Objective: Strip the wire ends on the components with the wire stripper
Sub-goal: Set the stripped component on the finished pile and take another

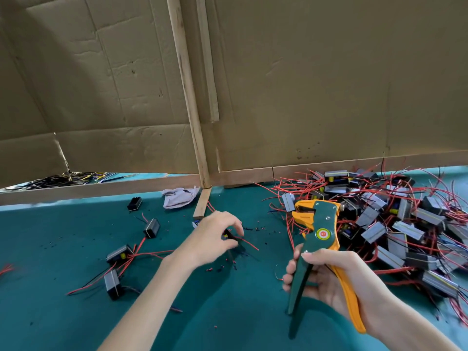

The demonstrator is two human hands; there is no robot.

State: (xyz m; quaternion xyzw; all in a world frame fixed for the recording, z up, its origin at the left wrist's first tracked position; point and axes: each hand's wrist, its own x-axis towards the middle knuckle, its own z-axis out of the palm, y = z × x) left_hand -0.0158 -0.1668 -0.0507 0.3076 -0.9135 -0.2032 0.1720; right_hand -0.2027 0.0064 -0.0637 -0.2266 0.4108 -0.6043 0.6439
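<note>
Teal table (76, 312), seen from above. At left, four loose components (119, 254) lie apart, red leads trailing; behind them is a crumpled cloth (178, 196) beside a wooden strip (202, 206). Centre: the left hand (215, 236) arches its fingers over a dark component (230, 238) whose red wire (249, 244) runs rightward; blur hides whether it is pinched. Right of centre: the right hand (329, 277) grips both handles of the upright wire stripper (319, 231), jaws facing left. Far right: a pile of components (405, 224) with tangled red wires.

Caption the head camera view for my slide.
Right hand grips a green-and-orange wire stripper while the left hand pinches a black, red-wired component on the teal table.
</note>
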